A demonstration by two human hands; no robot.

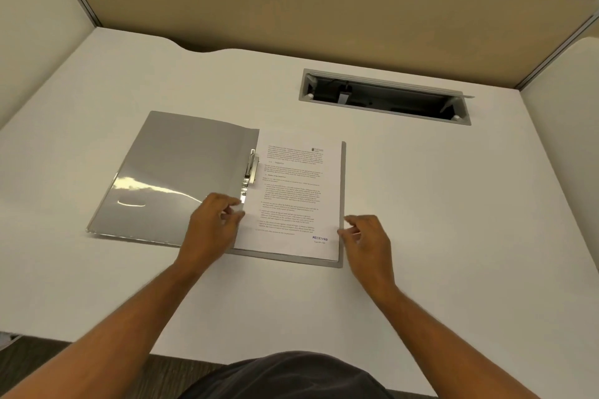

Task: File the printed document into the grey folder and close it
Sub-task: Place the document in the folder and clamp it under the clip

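The grey folder [181,172] lies open and flat on the white desk, its glossy cover spread to the left. The printed document [295,194] rests on the folder's right half, text facing up, with a blue "RECEIVED" stamp near its lower right corner. A metal clip [250,168] runs along the spine at the sheet's left edge. My left hand [212,227] sits at the sheet's lower left edge by the spine, fingers loosely curled and touching the paper. My right hand [366,243] touches the sheet's lower right edge with its fingertips.
A grey cable hatch [385,97] stands open in the desk [453,220] at the back right. Beige partition walls [291,3] close off the back and both sides. The desk's front edge runs just before my torso.
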